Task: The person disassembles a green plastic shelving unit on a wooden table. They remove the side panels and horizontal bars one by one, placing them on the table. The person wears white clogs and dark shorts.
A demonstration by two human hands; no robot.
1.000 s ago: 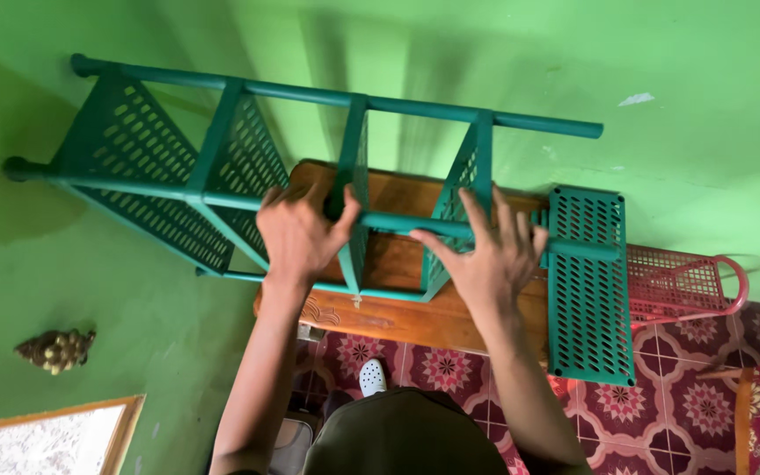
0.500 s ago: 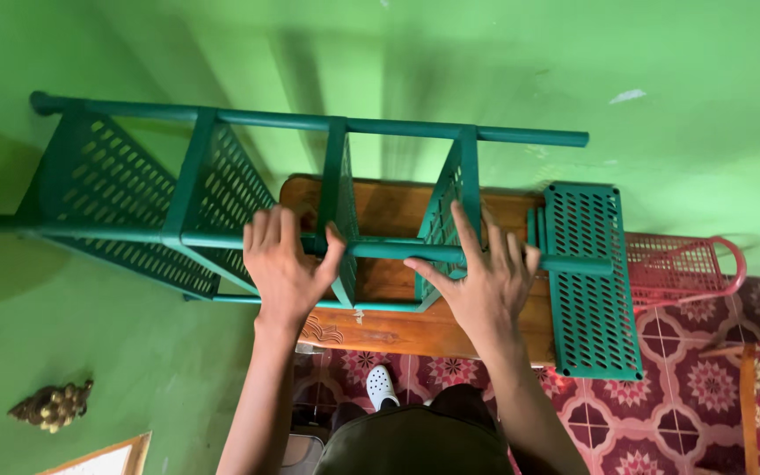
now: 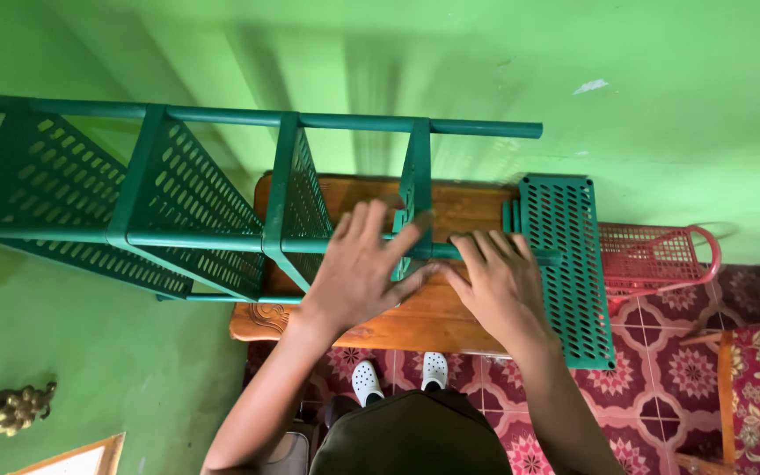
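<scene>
arms: bare, no sleeves | shoes (image 3: 368, 381): white perforated clogs | headwear (image 3: 411, 435): dark cap

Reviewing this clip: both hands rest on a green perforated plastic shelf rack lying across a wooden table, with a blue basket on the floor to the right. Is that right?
Not quite. In the head view the basket beside the table is red, not blue. The rest holds: the left hand and right hand rest on the green perforated plastic shelf rack, which lies across the wooden table.

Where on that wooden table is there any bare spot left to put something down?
Bare wood shows on the wooden table along its near edge, and behind the green rack by the wall. The middle is crowded: left hand, right hand, loose shelf panel.
</scene>
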